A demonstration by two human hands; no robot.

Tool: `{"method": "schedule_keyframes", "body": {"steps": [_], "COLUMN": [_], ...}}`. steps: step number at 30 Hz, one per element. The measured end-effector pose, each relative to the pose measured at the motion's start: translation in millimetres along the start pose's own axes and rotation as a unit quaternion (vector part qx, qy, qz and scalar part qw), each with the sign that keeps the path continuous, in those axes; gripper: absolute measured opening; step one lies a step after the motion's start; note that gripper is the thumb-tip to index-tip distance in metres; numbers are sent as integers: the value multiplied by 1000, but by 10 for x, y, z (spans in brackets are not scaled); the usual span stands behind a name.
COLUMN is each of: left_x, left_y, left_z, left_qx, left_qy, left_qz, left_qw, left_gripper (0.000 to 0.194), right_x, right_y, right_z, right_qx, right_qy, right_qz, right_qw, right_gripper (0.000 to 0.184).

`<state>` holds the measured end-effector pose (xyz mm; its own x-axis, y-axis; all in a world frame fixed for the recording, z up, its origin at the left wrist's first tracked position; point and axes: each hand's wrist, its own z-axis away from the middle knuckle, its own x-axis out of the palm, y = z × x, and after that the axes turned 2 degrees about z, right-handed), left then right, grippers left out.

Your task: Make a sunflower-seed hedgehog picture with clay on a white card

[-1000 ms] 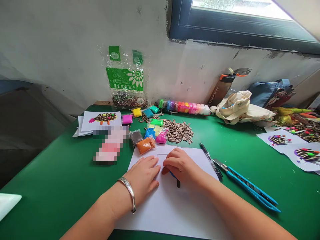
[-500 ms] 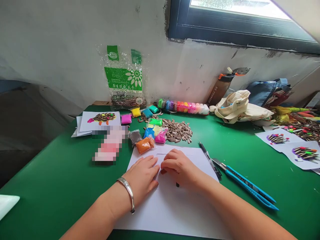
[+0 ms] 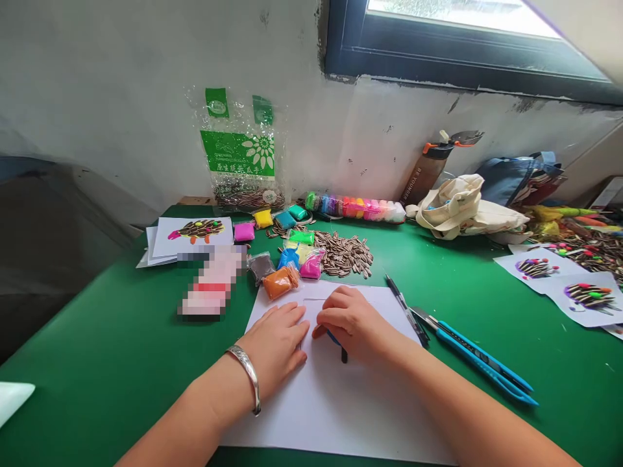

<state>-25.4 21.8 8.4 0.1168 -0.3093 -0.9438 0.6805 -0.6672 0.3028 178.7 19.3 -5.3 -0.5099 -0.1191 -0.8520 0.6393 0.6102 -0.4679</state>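
Note:
My left hand, a silver bangle at its wrist, lies on a sheet of white paper with fingers stretched out. Just to its right, my right hand is closed around a slim blue-and-black tool; only its black end and a bit of blue show, so its exact kind is hidden. A thin straight line or edge runs across the paper beyond the fingers. Beside the sheet's right edge lie a black pen and a light-blue craft knife with its blade out.
Bagged clay in several colours, such as an orange packet, sits near a pile of sunflower seeds. A seed bag leans on the wall. Seed-decorated pictures lie left, others right. A bottle and a cloth bag stand behind.
My right hand has shifted and turned slightly, and more of the blue-and-black tool shows beneath it. My left hand stays in place on the paper.

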Motion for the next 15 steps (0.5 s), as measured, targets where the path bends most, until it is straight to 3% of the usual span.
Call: {"method": "schedule_keyframes", "body": {"steps": [15], "left_x": [47], "left_y": [-22], "left_z": [9], "left_qx": [7], "left_qy": [15], "left_qz": [3], "left_qw": [1000], "left_gripper": [27], "right_x": [-79], "right_y": [3], "right_z": [59], "right_qx": [4], "right_qy": [-9], "right_qz": [39], "right_qw": [999], "right_gripper": [23]}}
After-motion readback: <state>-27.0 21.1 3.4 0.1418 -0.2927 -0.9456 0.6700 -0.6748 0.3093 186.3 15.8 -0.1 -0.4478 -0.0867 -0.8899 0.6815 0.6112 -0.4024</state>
